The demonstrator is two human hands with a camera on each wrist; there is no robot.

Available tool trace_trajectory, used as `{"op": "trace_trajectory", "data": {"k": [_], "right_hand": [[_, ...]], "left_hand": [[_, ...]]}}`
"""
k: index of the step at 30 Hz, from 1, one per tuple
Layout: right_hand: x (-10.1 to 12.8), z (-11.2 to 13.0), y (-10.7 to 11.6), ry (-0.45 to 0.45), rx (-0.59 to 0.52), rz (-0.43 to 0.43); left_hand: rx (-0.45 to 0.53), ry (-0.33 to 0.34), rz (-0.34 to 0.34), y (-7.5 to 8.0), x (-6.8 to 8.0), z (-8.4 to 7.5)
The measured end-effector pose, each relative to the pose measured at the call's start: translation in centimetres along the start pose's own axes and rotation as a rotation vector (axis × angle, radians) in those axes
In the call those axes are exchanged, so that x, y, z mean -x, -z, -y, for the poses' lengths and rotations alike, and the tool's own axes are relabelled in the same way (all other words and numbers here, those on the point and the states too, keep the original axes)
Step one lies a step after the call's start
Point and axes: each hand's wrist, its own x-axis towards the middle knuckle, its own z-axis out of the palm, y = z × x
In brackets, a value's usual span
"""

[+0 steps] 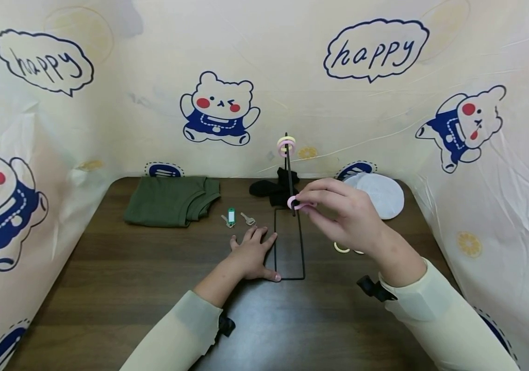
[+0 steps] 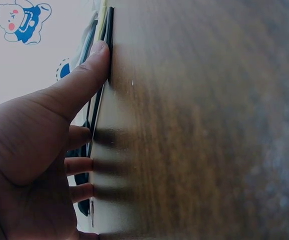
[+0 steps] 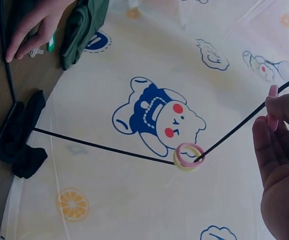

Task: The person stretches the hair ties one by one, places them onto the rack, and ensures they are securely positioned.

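Observation:
A black wire stand (image 1: 303,247) has a rectangular base on the table, an upright and a long arm reaching toward me. My right hand (image 1: 343,211) pinches a pink ring (image 3: 272,117) between thumb and fingers. The arm's free end pokes out past this ring, which sits around it. At the bend of the stand hang pink and yellow rings (image 3: 188,156). With fingers spread, my left hand (image 1: 251,257) rests on the table at the base's left side, its thumb (image 2: 98,50) pressing the near corner of the wire.
Two keys, one with a green tag (image 1: 231,215), lie beyond my left hand. Folded green cloth (image 1: 167,201) is at the back left. Black cloth (image 1: 269,191) lies behind the base, a round white item (image 1: 382,196) at the back right. Yellow rings (image 1: 341,248) lie below my right hand.

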Motion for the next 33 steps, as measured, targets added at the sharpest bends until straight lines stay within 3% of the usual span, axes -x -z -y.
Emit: {"op": "trace_trajectory", "data": {"k": [12,33], "right_hand": [[-0.6,-2.4,-1.3,-0.056,0.054,-0.087],[-1.7,-5.8,-4.3,-0.2,-0.026,-0.242]], "left_hand": [[0.003,-0.001,-0.004,0.0,0.0,0.0],[0.014,-0.011,0.004,0.2,0.2,-0.1]]}}
